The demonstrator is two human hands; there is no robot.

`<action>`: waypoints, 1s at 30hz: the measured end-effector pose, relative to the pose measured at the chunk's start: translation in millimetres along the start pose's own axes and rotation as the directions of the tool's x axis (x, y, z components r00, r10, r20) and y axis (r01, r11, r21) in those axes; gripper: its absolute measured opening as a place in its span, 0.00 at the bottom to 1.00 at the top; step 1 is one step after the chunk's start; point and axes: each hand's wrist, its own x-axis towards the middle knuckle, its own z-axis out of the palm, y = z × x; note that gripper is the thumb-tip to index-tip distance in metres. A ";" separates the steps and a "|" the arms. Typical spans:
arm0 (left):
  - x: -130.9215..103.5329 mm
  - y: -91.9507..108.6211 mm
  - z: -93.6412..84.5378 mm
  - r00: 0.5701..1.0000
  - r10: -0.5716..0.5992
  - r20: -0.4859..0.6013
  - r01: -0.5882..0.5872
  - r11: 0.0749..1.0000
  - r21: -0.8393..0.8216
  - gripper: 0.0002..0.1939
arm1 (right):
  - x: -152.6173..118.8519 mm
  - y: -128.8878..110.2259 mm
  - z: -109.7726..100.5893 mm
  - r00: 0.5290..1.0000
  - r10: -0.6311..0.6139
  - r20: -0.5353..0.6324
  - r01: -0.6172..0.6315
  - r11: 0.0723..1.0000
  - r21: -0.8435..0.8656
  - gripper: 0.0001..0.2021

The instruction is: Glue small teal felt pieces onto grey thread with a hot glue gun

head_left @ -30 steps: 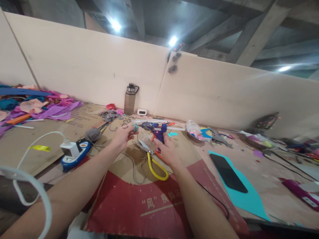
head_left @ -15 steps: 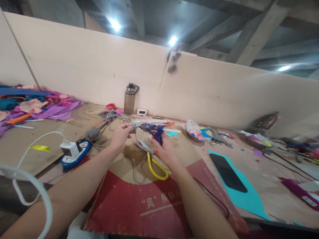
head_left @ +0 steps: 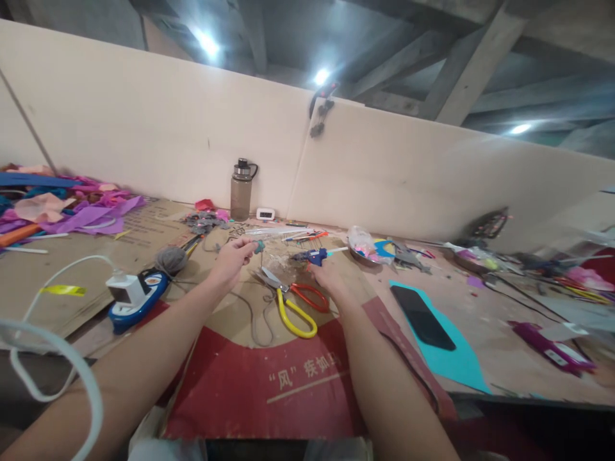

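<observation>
Between the fingertips of my left hand point(head_left: 231, 261) is a small teal piece point(head_left: 260, 246), with what looks like grey yarn hanging below it. My right hand point(head_left: 330, 280) is closed on the handle of a blue glue gun point(head_left: 316, 257). A clear glue stick pokes out of the gun's back, and its nozzle points left, apart from the teal piece. Scissors point(head_left: 283, 296) with one yellow and one red-orange handle lie below both hands on the cardboard point(head_left: 230, 378). Grey yarn point(head_left: 250, 314) trails beside their blades.
A grey yarn ball point(head_left: 172, 260) lies by a blue power strip point(head_left: 139, 301) at left. A bottle point(head_left: 241, 195) and a small white clock point(head_left: 266, 214) stand at the back. To the right are a bowl point(head_left: 364, 256), a phone point(head_left: 423, 317) on teal sheet and a purple glue gun point(head_left: 552, 349).
My right hand has drawn the blue glue gun to the right, away from the teal piece. The scissors' red-orange handle is now uncovered. The view has shifted slightly right.
</observation>
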 end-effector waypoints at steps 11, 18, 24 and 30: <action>-6.6 -1.0 7.9 0.984 0.177 -0.008 -0.172 0.968 0.181 0.06 | -21.8 -66.0 19.1 0.998 -0.011 -0.068 0.034 0.937 0.347 0.10; -14.8 5.4 10.9 0.954 0.301 -0.004 -0.281 0.894 0.349 0.05 | -26.6 -102.1 62.1 0.947 -0.033 0.318 -0.240 0.583 0.777 0.27; -13.1 1.3 13.2 0.980 0.198 -0.021 -0.190 0.959 0.209 0.06 | -30.4 -103.1 46.5 0.993 -0.115 -0.001 0.101 0.875 0.474 0.16; -13.0 -2.6 18.9 0.998 0.033 0.057 -0.036 0.998 0.045 0.09 | -29.9 -99.3 36.9 0.968 -0.212 -0.133 0.242 0.925 0.292 0.06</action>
